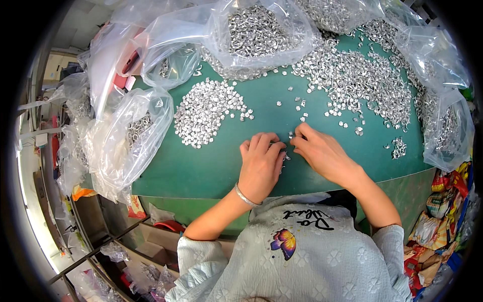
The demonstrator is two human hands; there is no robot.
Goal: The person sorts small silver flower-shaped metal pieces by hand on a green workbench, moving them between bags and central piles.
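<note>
Both my hands work close together over the green tabletop (221, 173), near its front edge. My left hand (259, 166), with a silver bracelet on its wrist, has its fingers curled in towards the thumb; what is between them is hidden. A few small silver pieces (287, 157) show beside its thumb. My right hand (322, 153) is closed in a pinch, with a small shiny metal piece (291, 135) at its fingertips. Up and to the left lies a heap of small flower-shaped silver metal pieces (204, 113). A wider spread of curved silver metal parts (372, 83) covers the right side.
At the back stands an opened clear plastic bag (256, 32) full of curved metal parts. More clear bags sit at the left (133, 136) and right (445, 126) edges. A small cluster of parts (399, 147) lies right of my right hand. Colourful packages (435, 221) are stacked beyond the table's right end.
</note>
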